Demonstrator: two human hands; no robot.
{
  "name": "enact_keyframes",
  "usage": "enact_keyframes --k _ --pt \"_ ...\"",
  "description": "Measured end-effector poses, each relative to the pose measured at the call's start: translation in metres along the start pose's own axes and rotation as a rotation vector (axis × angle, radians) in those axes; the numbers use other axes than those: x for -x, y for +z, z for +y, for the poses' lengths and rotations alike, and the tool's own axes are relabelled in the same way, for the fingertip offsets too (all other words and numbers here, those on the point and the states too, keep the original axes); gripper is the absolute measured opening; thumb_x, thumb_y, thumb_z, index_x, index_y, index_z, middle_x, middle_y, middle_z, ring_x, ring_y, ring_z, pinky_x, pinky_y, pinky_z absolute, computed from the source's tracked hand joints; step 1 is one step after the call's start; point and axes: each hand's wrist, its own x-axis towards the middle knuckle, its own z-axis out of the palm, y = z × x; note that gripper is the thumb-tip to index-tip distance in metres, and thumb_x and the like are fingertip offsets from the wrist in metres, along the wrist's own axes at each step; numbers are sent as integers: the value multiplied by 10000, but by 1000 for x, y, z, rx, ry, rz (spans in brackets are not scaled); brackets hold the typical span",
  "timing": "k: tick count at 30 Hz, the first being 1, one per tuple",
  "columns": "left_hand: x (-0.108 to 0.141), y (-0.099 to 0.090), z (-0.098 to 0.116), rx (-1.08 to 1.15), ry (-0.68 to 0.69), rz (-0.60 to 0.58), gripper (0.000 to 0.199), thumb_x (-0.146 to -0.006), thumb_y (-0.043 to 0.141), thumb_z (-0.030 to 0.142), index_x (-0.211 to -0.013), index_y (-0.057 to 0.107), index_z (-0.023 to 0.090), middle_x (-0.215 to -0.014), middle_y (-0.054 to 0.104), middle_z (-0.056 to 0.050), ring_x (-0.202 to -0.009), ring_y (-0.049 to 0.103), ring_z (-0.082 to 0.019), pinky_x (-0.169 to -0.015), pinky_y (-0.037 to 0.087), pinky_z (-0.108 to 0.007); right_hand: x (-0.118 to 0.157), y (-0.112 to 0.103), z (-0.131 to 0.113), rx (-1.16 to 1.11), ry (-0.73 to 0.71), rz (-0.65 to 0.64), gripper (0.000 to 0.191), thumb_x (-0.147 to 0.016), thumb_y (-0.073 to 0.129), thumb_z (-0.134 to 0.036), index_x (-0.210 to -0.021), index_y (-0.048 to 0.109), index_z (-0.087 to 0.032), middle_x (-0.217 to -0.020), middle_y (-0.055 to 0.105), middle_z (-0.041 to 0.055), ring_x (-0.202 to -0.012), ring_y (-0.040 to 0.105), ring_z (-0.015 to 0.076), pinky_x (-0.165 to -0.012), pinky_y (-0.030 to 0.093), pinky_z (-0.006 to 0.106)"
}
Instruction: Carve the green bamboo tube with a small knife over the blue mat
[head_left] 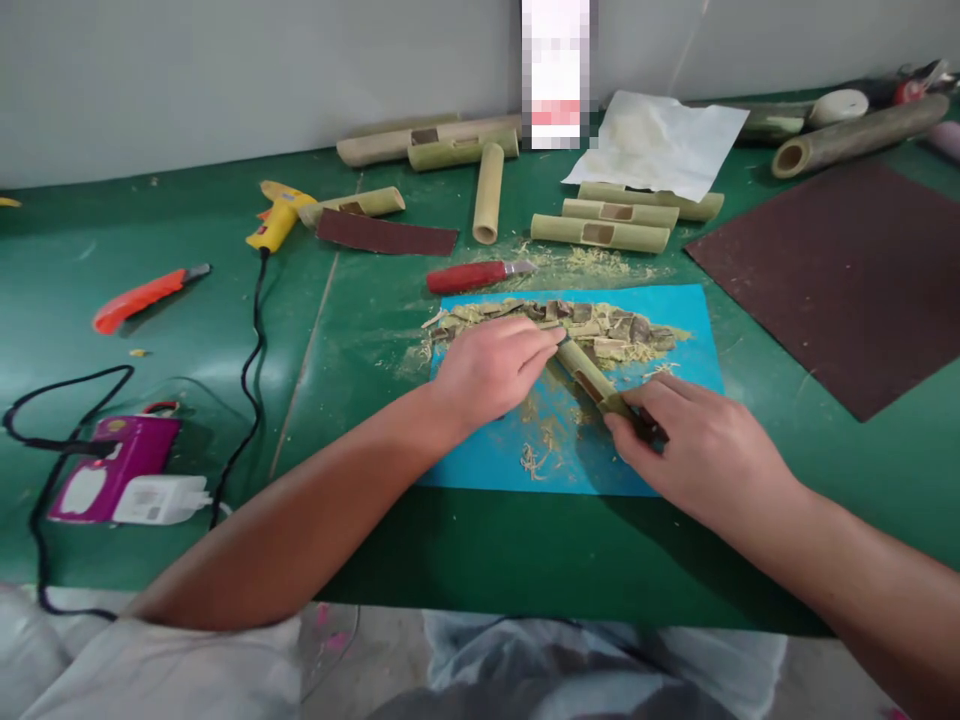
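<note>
A short bamboo tube (589, 376) with a rectangular notch cut in its upper side lies slantwise between my hands, over a blue sheet (480, 455). My left hand (491, 368) is closed at its far end, and something small and dark shows by the fingertips. Around the near end wrap the fingers of my right hand (697, 440); a dark patch beneath them cannot be made out. Just beyond the tube, bamboo chips (611, 348) and shavings are heaped on the sheet. A red-handled knife (469, 277) rests behind the sheet, blade pointing right.
Several notched bamboo tubes (600, 233) lie toward the back. To the left are a yellow glue gun (279, 215), an orange cutter (146, 298) and a purple power strip (124, 465) with cords. Dark brown sandpaper (840, 280) covers the right side; white paper (656, 140) lies behind.
</note>
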Motion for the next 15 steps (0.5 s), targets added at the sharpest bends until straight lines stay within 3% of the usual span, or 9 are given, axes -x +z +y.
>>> enact_keyframes --k 4,7,11,15 --pt "0 0 -1 21 45 -44 309 -1058 445 266 -1174 704 145 -889 742 -66 -803 692 -152 -719 559 -259 1 0 1 -16 -17 7 243 -947 526 -305 -806 675 -175 -714 632 40 -585 546 159 -552 355 307" --pt "0 1 -1 11 17 14 287 -1047 475 254 -1135 715 123 -869 740 -73 -783 684 -156 -711 558 -265 2 -1 2 -41 1 2 239 -948 538 -308 -816 682 -170 -710 638 34 -583 559 158 -546 360 304" --pt "1 3 1 29 76 -34 300 -1054 442 236 -1168 699 133 -865 739 -64 -786 687 -151 -705 562 -261 1 -2 3 -64 25 -28 233 -943 537 -312 -807 677 -184 -717 647 31 -597 572 163 -544 365 304" --pt "1 3 -1 3 38 15 279 -1045 474 249 -1132 715 139 -862 742 -67 -814 697 -161 -734 569 -269 1 -3 4 -74 57 -59 248 -947 526 -341 -789 665 -208 -706 640 25 -604 567 167 -563 373 305"
